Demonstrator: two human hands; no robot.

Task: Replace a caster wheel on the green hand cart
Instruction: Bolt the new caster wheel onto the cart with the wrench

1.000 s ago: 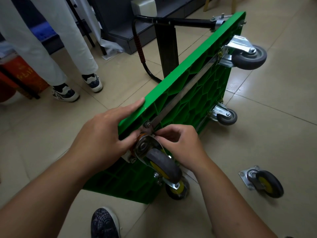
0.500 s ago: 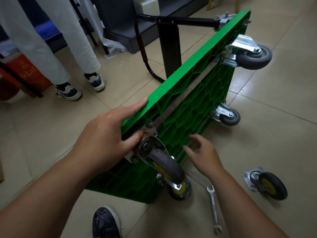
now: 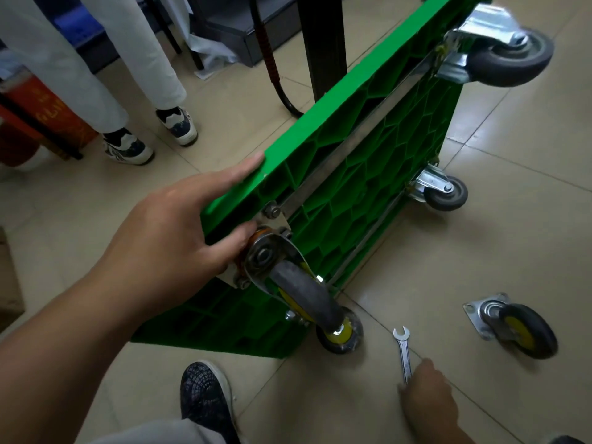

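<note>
Beige tile floor (image 3: 480, 251), indoor workspace. Green hand cart (image 3: 352, 174) tipped on its long side, ribbed underside facing right, far end reaching the frame's top right.

Left hand (image 3: 173, 238) steadies the cart's upper near corner: index finger straight along the rim, thumb pressed against the plate of the yellow-hubbed caster (image 3: 298, 290) mounted there. Other fingers hidden behind the deck.

Second yellow-hubbed caster (image 3: 341, 334) at the lower near corner, touching the floor. Two grey casters at the far end, one high (image 3: 509, 56), one low (image 3: 445, 193).

Open-end wrench (image 3: 403, 350) lies flat on the tiles right of the lower caster. Right hand (image 3: 427, 398) reaches down, fingertips at the wrench's lower end; cannot tell whether they have closed on it.

Loose caster (image 3: 519, 328), with square plate, lies on its side further right, apart from the cart.

Bystander's legs (image 3: 128, 75) in white trousers upper left. Wearer's dark shoe (image 3: 201, 392) bottom centre.
</note>
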